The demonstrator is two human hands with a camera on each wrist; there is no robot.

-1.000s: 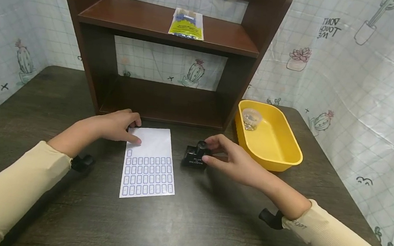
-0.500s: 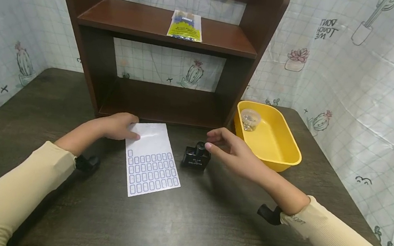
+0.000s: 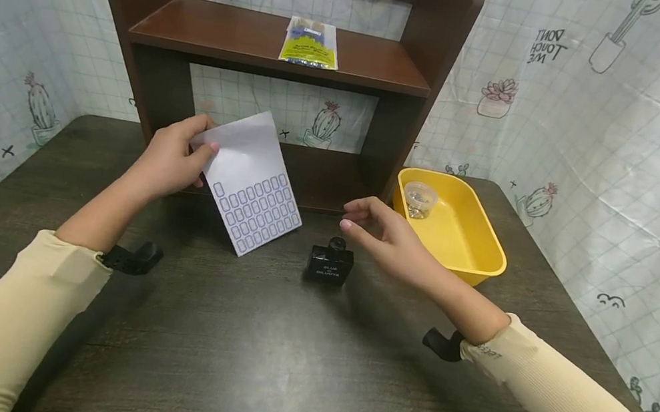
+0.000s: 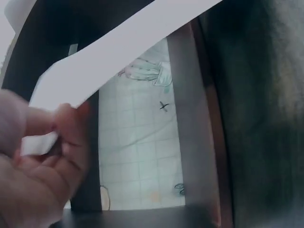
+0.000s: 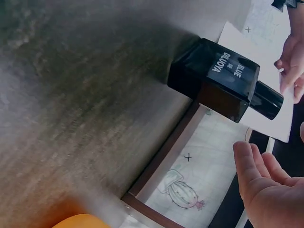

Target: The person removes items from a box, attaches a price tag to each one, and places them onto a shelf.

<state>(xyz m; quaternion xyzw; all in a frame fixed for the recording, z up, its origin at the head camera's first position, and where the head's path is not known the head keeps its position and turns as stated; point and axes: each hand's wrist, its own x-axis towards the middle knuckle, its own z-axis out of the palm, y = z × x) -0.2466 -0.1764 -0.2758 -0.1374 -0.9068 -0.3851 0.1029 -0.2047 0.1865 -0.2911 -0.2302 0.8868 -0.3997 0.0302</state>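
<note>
My left hand pinches the top left corner of a white label sheet, thumb in front and fingers behind. Rows of small blue-outlined labels fill its lower part, and the top part is blank. The sheet tilts up in front of the shelf. In the left wrist view the paper shows nearly edge-on. A black perfume bottle with a round cap, lettered "BLUE DE DILUOYA", stands upright on the table. Just right of its cap is my right hand, fingers loosely bent, holding nothing. The right wrist view shows those fingers apart from the bottle.
A dark brown shelf unit stands at the back, with a yellow-green packet on its upper board. Right of it is a yellow tray with a small clear tub inside. A patterned sheet hangs behind the dark table.
My left hand has lifted the label sheet off the table, up and towards the shelf. My right hand has left the bottle's cap and drawn slightly up; the bottle stays in place.
</note>
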